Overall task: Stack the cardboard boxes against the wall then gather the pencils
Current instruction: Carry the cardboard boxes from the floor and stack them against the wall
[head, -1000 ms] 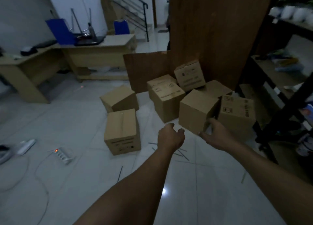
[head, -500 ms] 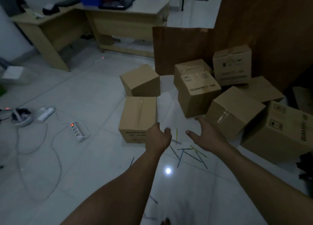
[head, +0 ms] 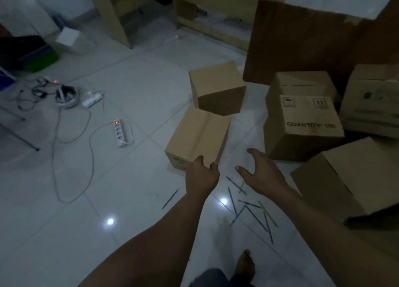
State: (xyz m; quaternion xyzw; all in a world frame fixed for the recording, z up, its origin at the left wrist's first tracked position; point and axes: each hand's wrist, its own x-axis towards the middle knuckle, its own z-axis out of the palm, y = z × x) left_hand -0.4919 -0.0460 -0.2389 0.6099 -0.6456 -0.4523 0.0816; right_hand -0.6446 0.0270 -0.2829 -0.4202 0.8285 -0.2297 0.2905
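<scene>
Several cardboard boxes lie on the white tiled floor. The nearest box [head: 197, 136] sits just ahead of my left hand [head: 201, 175], whose fingertips reach its near edge. My right hand [head: 262, 172] hovers open to the right of that box, holding nothing. Behind it lies another box [head: 217, 88]. A printed box [head: 302, 122] marked QUANTITY and more boxes [head: 343, 178] crowd the right side by a brown wooden panel [head: 302, 42]. Several blue and yellow pencils [head: 251, 209] lie scattered on the floor below my hands, with one pencil [head: 170, 198] apart to the left.
A white power strip [head: 121, 132] with a lit red switch and loose cables [head: 71, 157] lie on the floor at left. Wooden desk legs [head: 114, 16] stand at the back. My bare foot [head: 245, 265] shows at the bottom.
The view has tilted down and moved closer to the boxes. Both hands have shifted left from the right-hand boxes toward the nearest box, the left now at its edge.
</scene>
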